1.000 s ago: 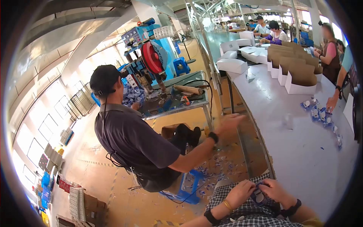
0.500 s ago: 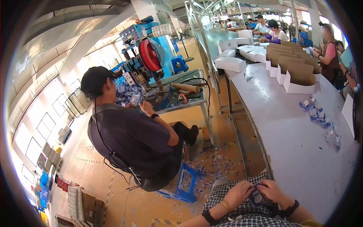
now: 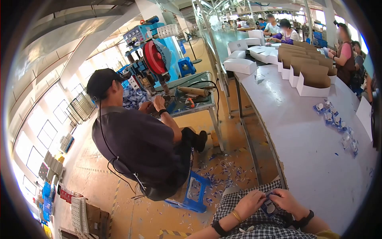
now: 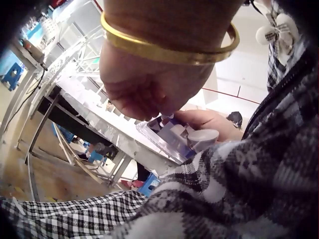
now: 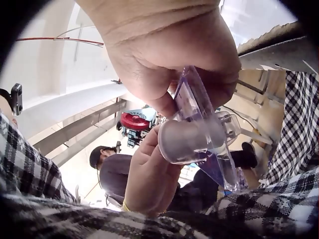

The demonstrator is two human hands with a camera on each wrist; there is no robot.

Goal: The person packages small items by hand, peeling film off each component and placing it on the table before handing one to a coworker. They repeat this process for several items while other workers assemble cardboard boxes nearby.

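Note:
Low in the head view, a small clear plastic blister pack [image 3: 270,208] with a blue printed card sits between both hands over a checkered apron. My left hand [image 3: 250,204] pinches its upper left edge with thumb and fingers. On the opposite side my right hand [image 3: 287,203] grips the upper right edge. The right wrist view shows the pack's domed round bubble [image 5: 187,142] standing out from the card, and the left hand [image 5: 152,174] behind it. In the left wrist view the left fingers largely hide where they meet the card.
To my right runs a long white table [image 3: 294,147], bearing a cluster of blister packs [image 3: 333,119] and several white boxes [image 3: 312,84]. A person in a dark shirt [image 3: 135,139] sits at a blue press machine [image 3: 149,59] on my left. Scraps [image 3: 227,175] litter the floor.
The seated person's outstretched arm has drawn back to the machine. A clear pack on the table has moved right to the cluster, and another person's hand there has withdrawn. My hands stay nearly still.

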